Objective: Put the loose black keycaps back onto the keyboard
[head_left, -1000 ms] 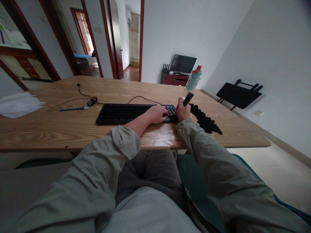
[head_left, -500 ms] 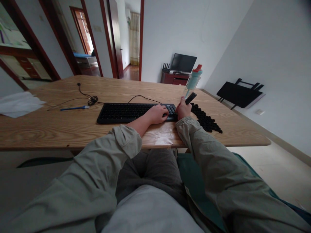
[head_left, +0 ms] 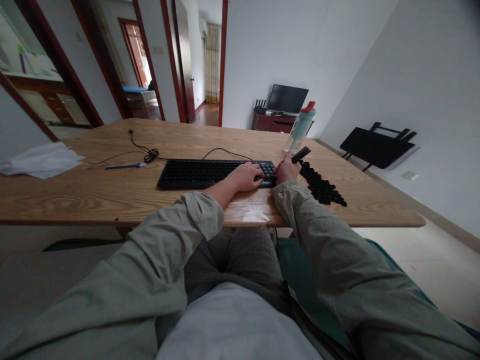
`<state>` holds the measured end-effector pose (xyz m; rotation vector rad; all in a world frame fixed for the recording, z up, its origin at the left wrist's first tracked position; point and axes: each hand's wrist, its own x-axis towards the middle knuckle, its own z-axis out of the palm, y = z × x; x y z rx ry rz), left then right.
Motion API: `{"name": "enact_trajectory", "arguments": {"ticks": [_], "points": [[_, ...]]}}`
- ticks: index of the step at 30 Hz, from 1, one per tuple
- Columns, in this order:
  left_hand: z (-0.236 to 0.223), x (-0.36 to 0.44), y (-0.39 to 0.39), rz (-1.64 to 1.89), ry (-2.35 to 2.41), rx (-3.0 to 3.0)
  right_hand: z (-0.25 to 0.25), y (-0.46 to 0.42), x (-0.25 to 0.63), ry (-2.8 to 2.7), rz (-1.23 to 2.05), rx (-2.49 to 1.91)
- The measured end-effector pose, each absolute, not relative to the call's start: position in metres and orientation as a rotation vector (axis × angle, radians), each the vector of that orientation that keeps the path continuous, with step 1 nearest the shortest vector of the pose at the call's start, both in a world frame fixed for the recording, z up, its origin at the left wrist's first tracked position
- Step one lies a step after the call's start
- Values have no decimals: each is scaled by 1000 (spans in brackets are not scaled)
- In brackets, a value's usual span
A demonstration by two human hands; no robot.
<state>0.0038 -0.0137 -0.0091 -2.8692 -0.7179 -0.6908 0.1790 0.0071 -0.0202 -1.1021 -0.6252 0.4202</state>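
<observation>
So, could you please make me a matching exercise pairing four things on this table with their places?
1. slim blue brush
2. crumpled white sheet
3. clear bottle with a red top
4. small black pieces

A. just beyond the right hand
B. spread out, right of that hand
C. left side of the wooden table
D. between the sheet and the black keyboard

Pairs: 1-D, 2-C, 3-A, 4-B
</observation>
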Motion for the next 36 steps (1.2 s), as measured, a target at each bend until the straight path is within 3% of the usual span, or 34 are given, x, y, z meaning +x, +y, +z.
{"name": "enact_trajectory", "arguments": {"ticks": [15, 19, 26, 30, 36], "points": [[-11, 3, -9, -738, -720, -2911, 6, -13, 188, -498, 847, -892], [-2, -5, -9, -833, -742, -2992, 10, -16, 213, -816, 582, -1032], [16, -41, 0, -1202, -1000, -2902, 20, -39, 220, -2093, 57, -1790], [15, -51, 4, -1200, -1072, -2866, 25, -48, 212, -2242, -7, -1951], [12, -53, 7, -1230, -1045, -2854, 30, -41, 236, -2128, 86, -1716]]}}
